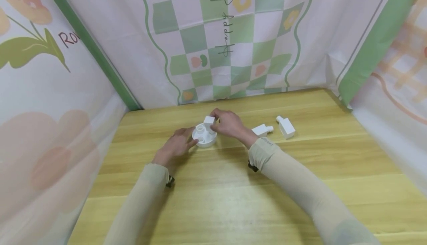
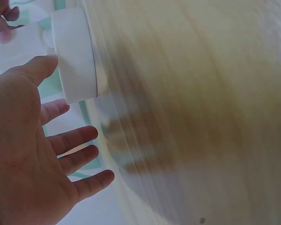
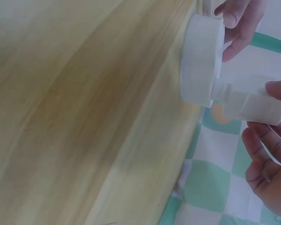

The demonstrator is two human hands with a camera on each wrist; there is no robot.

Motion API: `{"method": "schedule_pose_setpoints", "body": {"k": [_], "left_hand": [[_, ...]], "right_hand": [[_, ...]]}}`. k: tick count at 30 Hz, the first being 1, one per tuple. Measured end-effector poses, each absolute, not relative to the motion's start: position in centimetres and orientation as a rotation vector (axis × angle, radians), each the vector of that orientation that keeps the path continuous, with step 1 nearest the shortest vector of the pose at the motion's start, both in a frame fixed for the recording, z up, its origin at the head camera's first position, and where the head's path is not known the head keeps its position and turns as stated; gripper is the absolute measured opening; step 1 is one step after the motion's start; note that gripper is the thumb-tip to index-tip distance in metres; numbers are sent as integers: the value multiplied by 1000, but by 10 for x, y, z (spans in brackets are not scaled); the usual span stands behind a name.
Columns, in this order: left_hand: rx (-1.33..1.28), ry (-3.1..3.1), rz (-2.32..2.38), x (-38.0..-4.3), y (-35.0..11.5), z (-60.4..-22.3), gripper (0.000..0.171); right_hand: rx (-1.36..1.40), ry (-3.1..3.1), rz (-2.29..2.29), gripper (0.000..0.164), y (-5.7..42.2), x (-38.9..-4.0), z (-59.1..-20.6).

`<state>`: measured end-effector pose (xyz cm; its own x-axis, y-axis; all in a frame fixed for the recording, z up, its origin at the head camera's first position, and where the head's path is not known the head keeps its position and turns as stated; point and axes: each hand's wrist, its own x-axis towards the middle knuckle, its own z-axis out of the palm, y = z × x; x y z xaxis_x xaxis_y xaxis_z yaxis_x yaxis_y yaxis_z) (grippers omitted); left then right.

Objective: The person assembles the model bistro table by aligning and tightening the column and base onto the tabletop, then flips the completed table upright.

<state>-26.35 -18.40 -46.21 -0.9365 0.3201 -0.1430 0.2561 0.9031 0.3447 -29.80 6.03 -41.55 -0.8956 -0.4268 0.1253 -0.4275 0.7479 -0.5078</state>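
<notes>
Firstly, right hand (image 1: pixel 229 122): fingers bent, thumb on one side and fingertips on the other, pinching one white block (image 1: pixel 209 120). Left hand (image 1: pixel 178 141): fingers extended and spread apart, thumb touching the edge of one round white base (image 1: pixel 205 145), nothing gripped.

Held block: box-shaped body with a narrow neck, neck downward, body standing above the base. The neck meets the base's upper face; how deep it sits cannot be told.

Base: low drum form, flat on the surface (image 1: pixel 217 200), between the two hands; raised rings on top, on the side nearer the left hand.

Item, two further white pieces, each a box body with a neck, both lying to the right of the base. Nearer piece (image 1: pixel 261 130): partly hidden by the right wrist, neck pointing right. Farther piece (image 1: pixel 287 128): wholly visible, neck pointing away from the person.

Surface: wood-grained, light yellow-brown. Behind it, one hanging cloth (image 1: pixel 240 33), green-and-white checks, small flowers, lettering.
</notes>
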Motion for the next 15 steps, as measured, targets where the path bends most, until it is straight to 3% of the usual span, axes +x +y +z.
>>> {"method": "schedule_pose_setpoints", "body": {"k": [4,11,15], "left_hand": [[448,2875,481,-264,-184,-462,66],[438,2871,467,-264,-185,-461,67],[426,2863,461,-265,-184,-462,69]], "right_hand": [[747,-2946,778,39,59,-299,-413],[814,-2944,670,58,58,-299,-416],[877,-2911,598,56,59,-299,-416]]}}
